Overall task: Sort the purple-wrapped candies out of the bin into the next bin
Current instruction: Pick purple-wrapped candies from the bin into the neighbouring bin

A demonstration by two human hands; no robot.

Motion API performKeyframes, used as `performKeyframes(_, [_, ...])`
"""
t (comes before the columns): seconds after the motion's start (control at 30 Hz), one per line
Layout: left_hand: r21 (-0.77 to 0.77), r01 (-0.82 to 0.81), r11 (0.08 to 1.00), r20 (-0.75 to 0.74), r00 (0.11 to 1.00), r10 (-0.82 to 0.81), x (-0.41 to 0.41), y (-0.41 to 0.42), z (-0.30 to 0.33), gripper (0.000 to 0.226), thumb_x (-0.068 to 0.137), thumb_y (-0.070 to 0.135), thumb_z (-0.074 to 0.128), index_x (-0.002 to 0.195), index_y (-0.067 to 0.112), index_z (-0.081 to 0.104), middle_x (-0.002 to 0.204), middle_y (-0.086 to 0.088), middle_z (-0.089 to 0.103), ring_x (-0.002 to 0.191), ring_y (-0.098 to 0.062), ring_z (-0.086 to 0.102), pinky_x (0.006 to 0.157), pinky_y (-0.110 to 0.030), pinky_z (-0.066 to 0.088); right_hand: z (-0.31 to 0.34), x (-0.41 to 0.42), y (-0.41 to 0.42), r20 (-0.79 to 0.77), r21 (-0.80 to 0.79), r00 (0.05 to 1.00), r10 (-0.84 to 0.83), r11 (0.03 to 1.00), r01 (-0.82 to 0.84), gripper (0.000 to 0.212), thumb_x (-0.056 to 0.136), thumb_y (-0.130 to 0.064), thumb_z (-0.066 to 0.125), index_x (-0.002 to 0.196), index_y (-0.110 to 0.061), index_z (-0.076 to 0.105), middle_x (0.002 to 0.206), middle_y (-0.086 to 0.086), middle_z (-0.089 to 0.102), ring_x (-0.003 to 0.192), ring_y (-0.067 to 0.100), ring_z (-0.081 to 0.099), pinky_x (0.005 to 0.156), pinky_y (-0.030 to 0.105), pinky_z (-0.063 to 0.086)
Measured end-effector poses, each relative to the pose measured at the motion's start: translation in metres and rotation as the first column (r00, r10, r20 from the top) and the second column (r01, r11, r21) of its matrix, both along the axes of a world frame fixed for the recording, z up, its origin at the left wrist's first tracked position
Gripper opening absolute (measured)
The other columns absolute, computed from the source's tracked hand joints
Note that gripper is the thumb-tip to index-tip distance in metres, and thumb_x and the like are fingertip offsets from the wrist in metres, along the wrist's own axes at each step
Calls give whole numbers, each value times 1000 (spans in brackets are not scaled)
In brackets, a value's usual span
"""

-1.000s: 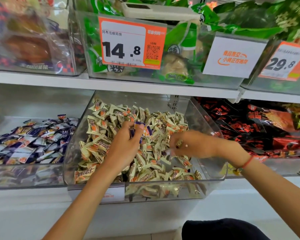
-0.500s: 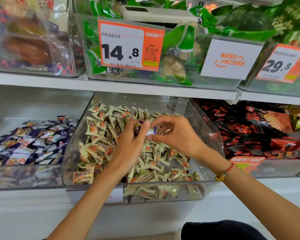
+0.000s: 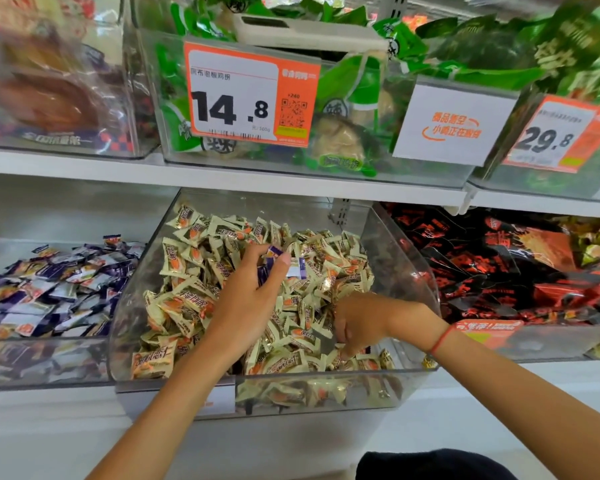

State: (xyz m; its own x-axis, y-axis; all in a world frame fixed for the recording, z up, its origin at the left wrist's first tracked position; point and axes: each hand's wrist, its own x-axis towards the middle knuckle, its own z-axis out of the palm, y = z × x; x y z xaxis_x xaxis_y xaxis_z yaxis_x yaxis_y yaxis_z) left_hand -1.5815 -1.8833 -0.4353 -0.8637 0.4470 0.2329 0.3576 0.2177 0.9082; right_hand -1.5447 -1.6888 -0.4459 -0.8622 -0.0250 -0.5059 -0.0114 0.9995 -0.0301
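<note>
The left hand holds several purple candies clamped in its fingers above the middle bin, probably collecting them. The right hand digs into the pile; its fingers are hidden. The purple bin waits left.

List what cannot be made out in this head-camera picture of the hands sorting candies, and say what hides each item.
- How many purple-wrapped candies the left hand holds: its fingers cover them.
- What the right hand touches: its fingertips are buried among the cream-and-orange wrapped candies.
- Purple candies deeper in the clear plastic middle bin: the pile covers them.
- Small print on the orange 14.8 price tag: too small and blurred.
</note>
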Motion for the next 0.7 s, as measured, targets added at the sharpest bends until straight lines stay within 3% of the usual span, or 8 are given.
performKeyframes(0.17, [-21,-1,1000,-15,1000,0,-1,2,-1,36,96,47,40,124,25,47,88,-23,61,65,-19,50,60,-32,40,6,5,3,-36,-138,999,-27,990,22,24,78,-23,78,96,-7,74,91,5,73,88,21,67,82,32,53])
performKeyframes(0.27, [-8,-2,1000,-6,1000,2,-1,3,0,39,96,48,40,125,24,47,89,-22,61,69,-26,56,63,-36,43,14,11,10,-28,-405,988,-154,905,130,20,79,-12,78,93,-13,64,84,1,67,80,16,65,72,25,54])
performKeyframes(0.33, [5,0,1000,-2,1000,0,-2,4,-1,34,96,48,40,122,27,47,91,-20,62,82,-33,61,64,-32,45,21,11,11,-43,-559,979,-200,817,142,21,80,-3,75,90,-14,60,82,4,70,78,17,68,65,22,54])
performKeyframes(0.43, [42,4,999,25,1000,-5,-2,3,0,25,96,45,42,117,31,46,86,-14,61,87,-33,62,54,-18,39,32,7,4,-331,-654,892,-306,757,17,23,80,0,73,92,-17,62,94,5,71,86,14,69,73,25,57])
performKeyframes(0.5, [52,7,999,32,999,-8,-1,2,0,27,96,45,42,118,30,48,79,-3,57,87,-32,63,52,-15,38,39,3,0,-439,-738,795,-419,672,-54,33,80,-4,75,109,-16,62,107,-3,66,89,6,68,78,22,56])
performKeyframes(0.57, [39,9,999,22,1000,-10,-1,0,0,25,96,45,42,117,32,47,77,2,55,87,-33,63,52,-14,37,45,3,-2,-518,-653,767,-378,754,-70,43,81,-8,75,121,-18,61,117,-9,62,85,6,69,78,19,55])
performKeyframes(0.63, [38,9,999,17,1000,-10,-2,-2,0,22,96,45,42,115,34,45,79,-2,57,87,-34,61,52,-15,37,43,6,2,-540,-351,827,-160,935,-48,27,84,-10,71,109,-21,70,110,-10,68,83,5,66,82,21,54])
performKeyframes(0.7, [52,8,999,17,1000,-9,-3,-2,-1,23,96,45,42,115,34,46,84,-12,60,87,-37,60,57,-20,39,36,10,5,-343,-108,939,-7,994,-32,12,85,-17,69,94,-22,75,96,-12,71,85,6,65,84,29,54])
